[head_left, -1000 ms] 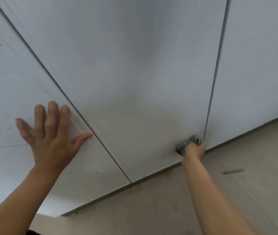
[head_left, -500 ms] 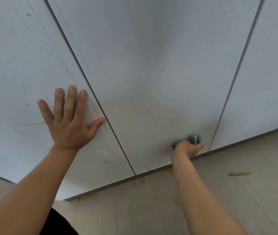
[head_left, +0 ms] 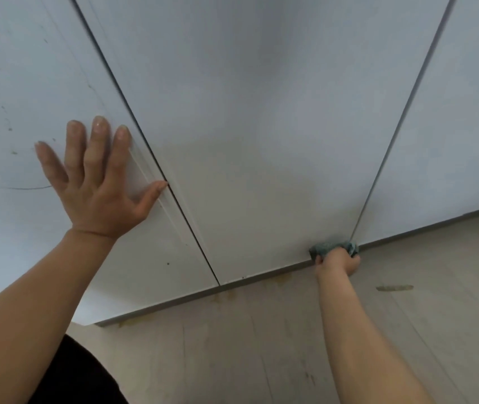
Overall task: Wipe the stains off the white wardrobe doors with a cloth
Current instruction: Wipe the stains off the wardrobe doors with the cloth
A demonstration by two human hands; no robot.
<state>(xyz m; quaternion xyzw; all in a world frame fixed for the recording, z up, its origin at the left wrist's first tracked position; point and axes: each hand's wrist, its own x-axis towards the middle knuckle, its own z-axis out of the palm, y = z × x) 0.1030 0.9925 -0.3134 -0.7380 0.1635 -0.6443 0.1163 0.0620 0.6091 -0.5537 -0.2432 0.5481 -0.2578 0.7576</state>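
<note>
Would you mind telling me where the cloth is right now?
In the head view the green cloth sits lower right, gripped in the right hand and pressed against the bottom right corner of the middle wardrobe door.

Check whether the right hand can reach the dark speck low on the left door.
Probably yes. The right hand grips the cloth low on the middle door; the speck sits at similar height, only bare door between. The left hand presses higher up.

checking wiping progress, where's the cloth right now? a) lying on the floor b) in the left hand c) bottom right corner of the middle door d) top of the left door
c: the right hand grips the green cloth against the middle door, low by its right edge, while the left hand lies flat on the left door.
</note>
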